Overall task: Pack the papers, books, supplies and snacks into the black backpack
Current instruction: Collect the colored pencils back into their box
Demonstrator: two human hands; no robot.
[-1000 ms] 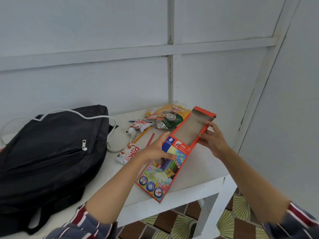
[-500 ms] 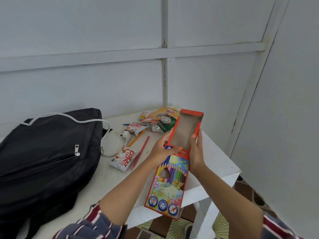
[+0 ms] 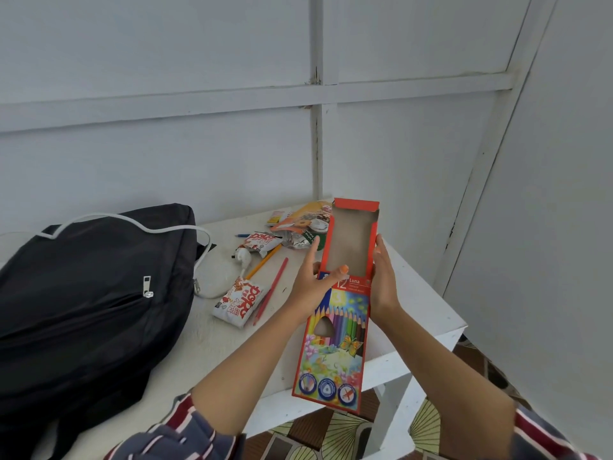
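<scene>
A: Where is the pencil box (image 3: 335, 340)?
B: The person holds it up over the front edge of the table (image 3: 428, 303), between both hands. Its top flap stands open and shows bare brown card.
A: How do the hands grip it?
B: The left hand (image 3: 308, 287) pinches the left edge, thumb on the printed front. The right hand (image 3: 384, 283) clasps the right edge, fingers behind.
A: And the backpack (image 3: 93, 293)?
B: It lies on the left of the table, well apart from the box, a zip pull showing on its face.
A: What lies between them?
B: A snack packet (image 3: 239, 302) just beside a red pencil (image 3: 270, 293), an orange pencil (image 3: 263, 262), and a snack pouch (image 3: 300, 224) near the wall, partly behind the flap
</scene>
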